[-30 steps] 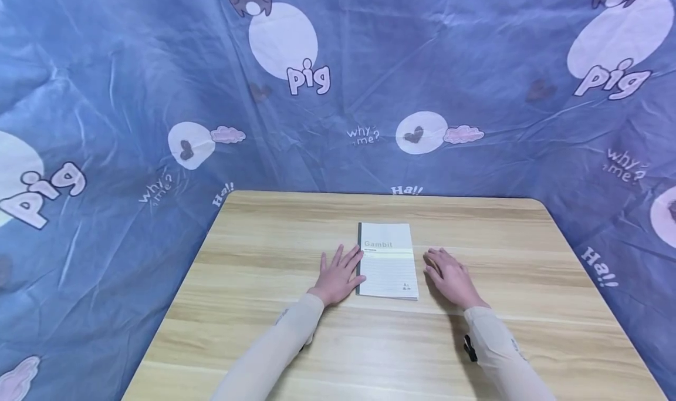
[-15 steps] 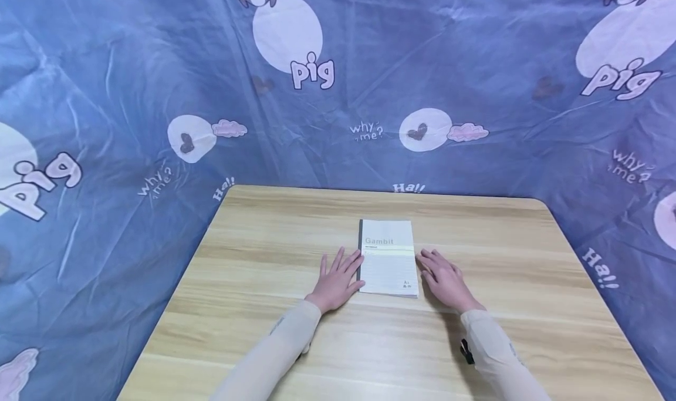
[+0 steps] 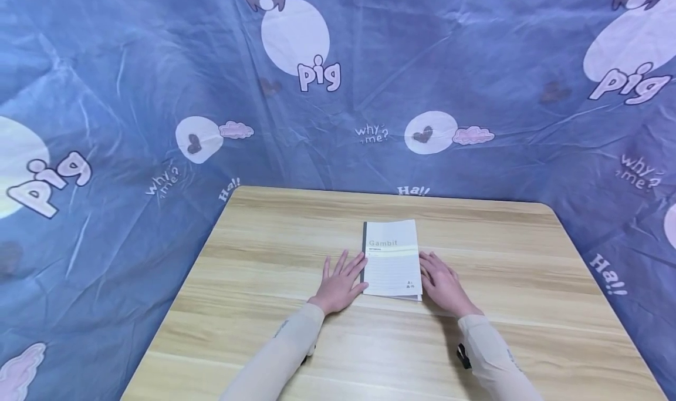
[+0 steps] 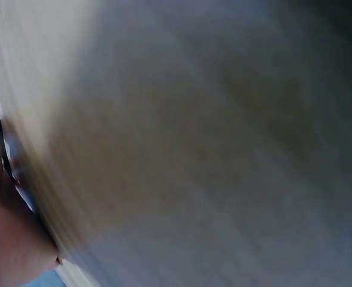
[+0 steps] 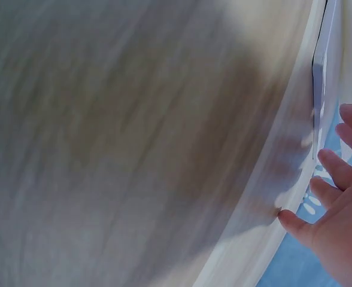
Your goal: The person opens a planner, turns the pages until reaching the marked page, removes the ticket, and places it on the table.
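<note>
A white notebook point(image 3: 391, 266) with a dark spine and "Gambit" on its cover lies on the wooden table. My left hand point(image 3: 338, 286) lies with fingers spread, fingertips over the spine side, holding nothing. At the opposite edge my right hand point(image 3: 443, 283) has its thumb and fingers on the cover's edge, and the cover stands slightly raised, with a grey gap showing along the bottom. In the right wrist view, the notebook's side point(image 5: 318, 78) shows just above my fingers point(image 5: 340, 170). Only part of my left hand point(image 4: 14, 239) appears in the left wrist view.
The light wooden table point(image 3: 285, 225) has rounded far corners. A blue printed cloth point(image 3: 369, 54) hangs behind it and along both sides. Blurred tabletop fills most of both wrist views.
My right hand has moved left from the bare table to the notebook's right edge, and the cover has risen slightly there. My left hand has stayed at the spine. The head view has shifted slightly.
</note>
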`<act>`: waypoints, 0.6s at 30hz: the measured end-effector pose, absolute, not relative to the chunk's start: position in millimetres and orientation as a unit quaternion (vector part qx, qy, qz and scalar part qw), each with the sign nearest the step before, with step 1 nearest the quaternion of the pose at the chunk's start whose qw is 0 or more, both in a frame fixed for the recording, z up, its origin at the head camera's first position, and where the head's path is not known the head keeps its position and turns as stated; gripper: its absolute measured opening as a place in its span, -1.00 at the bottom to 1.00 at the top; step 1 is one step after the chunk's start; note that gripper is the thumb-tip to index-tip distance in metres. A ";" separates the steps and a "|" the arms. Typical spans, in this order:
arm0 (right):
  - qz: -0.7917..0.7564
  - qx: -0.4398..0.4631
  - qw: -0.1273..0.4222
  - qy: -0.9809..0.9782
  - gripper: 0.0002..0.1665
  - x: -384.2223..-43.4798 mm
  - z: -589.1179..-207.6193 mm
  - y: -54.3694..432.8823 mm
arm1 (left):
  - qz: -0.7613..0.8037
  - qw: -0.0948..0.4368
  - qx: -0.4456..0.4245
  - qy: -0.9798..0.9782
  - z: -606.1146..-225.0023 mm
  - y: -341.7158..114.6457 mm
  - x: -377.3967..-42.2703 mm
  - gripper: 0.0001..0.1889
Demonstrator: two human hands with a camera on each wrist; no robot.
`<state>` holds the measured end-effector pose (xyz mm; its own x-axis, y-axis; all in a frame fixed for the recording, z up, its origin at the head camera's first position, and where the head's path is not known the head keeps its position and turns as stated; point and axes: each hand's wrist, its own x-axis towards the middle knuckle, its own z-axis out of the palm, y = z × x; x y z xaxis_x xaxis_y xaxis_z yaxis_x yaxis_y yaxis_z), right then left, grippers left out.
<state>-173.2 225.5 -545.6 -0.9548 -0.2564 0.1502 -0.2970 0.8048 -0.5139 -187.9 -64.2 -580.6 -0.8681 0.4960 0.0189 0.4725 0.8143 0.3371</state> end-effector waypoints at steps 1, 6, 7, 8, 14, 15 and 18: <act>0.278 0.144 0.038 -0.949 -0.46 -173.2 -545.8 224.4 | 0.167 0.033 0.255 0.952 -581.2 -63.8 -188.1 -0.35; 0.281 0.138 0.039 -0.949 -0.45 -172.7 -546.7 218.9 | 0.163 0.031 0.253 0.953 -581.9 -63.3 -187.8 -0.35; 0.283 0.137 0.040 -0.949 -0.46 -172.6 -547.0 217.5 | 0.163 0.031 0.253 0.953 -581.5 -63.4 -187.8 -0.34; 0.285 0.136 0.041 -0.948 -0.47 -172.2 -546.8 215.8 | 0.162 0.033 0.252 0.953 -581.7 -63.5 -187.7 -0.34; 0.302 0.150 0.061 -0.939 -0.45 -170.0 -547.1 201.9 | 0.167 0.037 0.254 0.952 -578.4 -63.7 -187.0 -0.35; 0.304 0.154 0.063 -0.938 -0.42 -169.7 -547.6 199.2 | 0.167 0.037 0.254 0.952 -577.5 -63.7 -186.9 -0.35; 0.313 0.162 0.065 -0.934 -0.35 -168.1 -549.2 190.2 | 0.169 0.035 0.256 0.951 -575.8 -63.9 -186.7 -0.34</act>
